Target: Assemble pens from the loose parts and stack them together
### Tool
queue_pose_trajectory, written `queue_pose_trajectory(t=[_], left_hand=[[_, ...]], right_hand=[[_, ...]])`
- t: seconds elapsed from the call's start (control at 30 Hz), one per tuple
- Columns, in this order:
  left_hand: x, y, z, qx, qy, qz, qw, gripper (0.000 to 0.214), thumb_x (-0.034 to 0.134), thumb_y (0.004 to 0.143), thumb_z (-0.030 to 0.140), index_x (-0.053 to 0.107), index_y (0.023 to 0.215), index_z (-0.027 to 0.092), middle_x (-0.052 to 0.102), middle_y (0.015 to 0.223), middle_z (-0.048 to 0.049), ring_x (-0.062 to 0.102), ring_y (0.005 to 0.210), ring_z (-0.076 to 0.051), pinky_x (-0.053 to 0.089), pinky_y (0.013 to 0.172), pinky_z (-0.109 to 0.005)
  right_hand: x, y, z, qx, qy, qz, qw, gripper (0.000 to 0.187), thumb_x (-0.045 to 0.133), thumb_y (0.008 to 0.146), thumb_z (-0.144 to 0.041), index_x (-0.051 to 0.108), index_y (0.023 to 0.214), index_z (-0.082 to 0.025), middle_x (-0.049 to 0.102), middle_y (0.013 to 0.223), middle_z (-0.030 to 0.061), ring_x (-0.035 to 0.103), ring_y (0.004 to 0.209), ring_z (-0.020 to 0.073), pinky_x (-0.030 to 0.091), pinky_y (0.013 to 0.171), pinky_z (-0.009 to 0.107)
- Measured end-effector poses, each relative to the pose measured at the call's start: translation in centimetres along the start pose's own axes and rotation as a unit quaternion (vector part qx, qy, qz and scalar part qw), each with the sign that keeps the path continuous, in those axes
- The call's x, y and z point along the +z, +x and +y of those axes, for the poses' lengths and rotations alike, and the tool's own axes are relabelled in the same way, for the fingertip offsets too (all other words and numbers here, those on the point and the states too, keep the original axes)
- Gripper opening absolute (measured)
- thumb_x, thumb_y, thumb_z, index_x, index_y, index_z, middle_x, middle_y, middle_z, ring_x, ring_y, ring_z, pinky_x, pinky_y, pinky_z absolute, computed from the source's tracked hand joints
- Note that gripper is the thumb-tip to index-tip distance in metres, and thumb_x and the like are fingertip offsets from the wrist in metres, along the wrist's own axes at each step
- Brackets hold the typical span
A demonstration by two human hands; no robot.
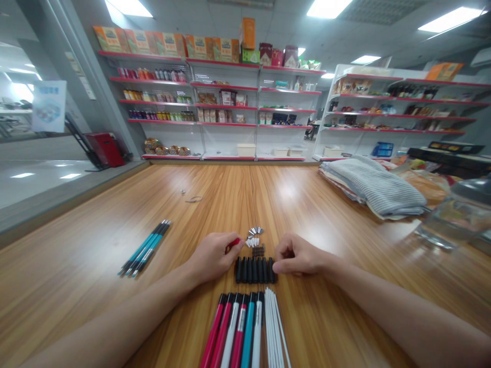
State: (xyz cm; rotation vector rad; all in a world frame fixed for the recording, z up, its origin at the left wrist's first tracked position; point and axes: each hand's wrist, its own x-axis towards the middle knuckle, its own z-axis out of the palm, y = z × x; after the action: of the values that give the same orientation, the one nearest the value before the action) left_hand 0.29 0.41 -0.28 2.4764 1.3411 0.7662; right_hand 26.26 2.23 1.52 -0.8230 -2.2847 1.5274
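My left hand is closed, with a small red piece, mostly hidden, between thumb and fingers. My right hand is curled closed, thumb against fingers, by the right end of a row of black pen grips; what it holds, if anything, is hidden. Between the hands, beyond the grips, lie small dark springs, small white pieces and silver cone tips. Nearer me are pen barrels in red, white and teal with black ends, beside a bundle of thin white refills.
Several teal and black pens lie at left. Farther off are a thin ring and a tiny metal piece. Folded striped cloth and a clear water jug stand at right. Stocked shelves line the back.
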Motion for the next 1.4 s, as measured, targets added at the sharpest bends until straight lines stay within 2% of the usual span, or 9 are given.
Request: queue_pose_trajectory(t=[0.07,0.17,0.3,0.5,0.63,0.83,1.0,1.27,1.4], left_hand=[[0.0,0.0,0.0,0.000,0.000,-0.001,1.000,0.029,0.041,0.094,0.035,0.060,0.079,0.018,0.059,0.068,-0.0013,0.054,0.064,-0.013,0.036,0.061,-0.023],[0.1,0.0,0.0,0.001,-0.002,-0.001,1.000,0.029,0.041,0.093,0.035,0.059,0.078,0.017,0.058,0.067,-0.0014,0.054,0.063,-0.013,0.036,0.060,-0.023],[0.0,0.0,0.1,-0.003,-0.013,0.008,1.000,0.030,0.042,0.093,0.034,0.057,0.074,0.017,0.057,0.065,-0.0007,0.052,0.061,-0.012,0.034,0.059,-0.022],[-0.1,0.2,0.2,-0.030,-0.045,0.044,0.998,0.034,0.042,0.093,0.037,0.055,0.070,0.016,0.052,0.058,0.0020,0.046,0.055,-0.010,0.032,0.055,-0.023],[-0.1,0.3,-0.2,-0.091,-0.099,0.088,0.987,0.035,0.042,0.093,0.040,0.055,0.071,0.017,0.052,0.057,0.0027,0.047,0.052,-0.010,0.034,0.053,-0.022],[0.1,0.7,-1.3,-0.106,-0.305,0.192,0.927,0.030,0.037,0.096,0.041,0.052,0.089,0.016,0.062,0.076,-0.0015,0.058,0.066,-0.011,0.046,0.064,-0.023],[0.5,1.1,-2.3,-0.088,-0.430,0.191,0.878,0.028,0.045,0.093,0.042,0.052,0.091,0.015,0.066,0.093,-0.0077,0.064,0.086,-0.016,0.050,0.087,-0.036],[0.0,0.9,-1.6,-0.086,-0.322,0.138,0.933,0.029,0.041,0.095,0.039,0.057,0.090,0.015,0.068,0.096,-0.0084,0.062,0.092,-0.017,0.046,0.092,-0.038],[-0.1,0.7,-1.6,-0.049,-0.244,0.154,0.956,0.022,0.044,0.094,0.033,0.060,0.092,0.017,0.066,0.100,-0.0068,0.060,0.099,-0.018,0.044,0.094,-0.035]], right_hand=[[-0.6,-0.1,-0.7,0.085,-0.013,-0.099,0.991,0.043,0.066,0.076,-0.050,0.059,0.059,-0.011,0.049,0.042,-0.0034,0.041,0.035,0.0050,0.030,0.036,0.015],[-0.5,-0.2,-1.4,0.178,-0.054,-0.185,0.965,0.045,0.070,0.069,-0.055,0.065,0.064,-0.011,0.055,0.045,-0.0018,0.049,0.037,0.0073,0.040,0.037,0.016],[0.6,-0.2,-1.6,0.252,-0.077,-0.204,0.943,0.049,0.075,0.059,-0.059,0.063,0.063,-0.011,0.057,0.048,-0.0012,0.054,0.038,0.0106,0.046,0.036,0.018],[1.0,-0.1,-2.0,0.272,-0.082,-0.202,0.937,0.049,0.078,0.053,-0.056,0.062,0.061,-0.011,0.058,0.047,-0.0013,0.055,0.038,0.0104,0.046,0.037,0.017],[0.9,0.0,-2.1,0.274,-0.082,-0.207,0.936,0.049,0.076,0.056,-0.058,0.062,0.062,-0.011,0.058,0.047,-0.0010,0.055,0.038,0.0106,0.046,0.037,0.018],[1.0,0.0,-1.8,0.278,-0.085,-0.204,0.935,0.049,0.075,0.057,-0.059,0.061,0.062,-0.012,0.058,0.046,-0.0011,0.055,0.038,0.0114,0.047,0.038,0.020],[0.7,-0.2,-1.7,0.254,-0.110,-0.213,0.937,0.046,0.076,0.058,-0.056,0.061,0.062,-0.013,0.060,0.050,-0.0014,0.056,0.041,0.0098,0.045,0.040,0.018],[0.3,-0.2,-2.1,0.239,-0.146,-0.243,0.929,0.040,0.074,0.061,-0.052,0.061,0.063,-0.015,0.062,0.053,-0.0024,0.059,0.048,0.0110,0.044,0.046,0.019],[0.5,-0.9,-3.8,0.232,-0.274,-0.194,0.913,0.033,0.072,0.064,-0.047,0.063,0.062,-0.016,0.065,0.055,-0.0004,0.062,0.054,0.0135,0.042,0.049,0.021]])
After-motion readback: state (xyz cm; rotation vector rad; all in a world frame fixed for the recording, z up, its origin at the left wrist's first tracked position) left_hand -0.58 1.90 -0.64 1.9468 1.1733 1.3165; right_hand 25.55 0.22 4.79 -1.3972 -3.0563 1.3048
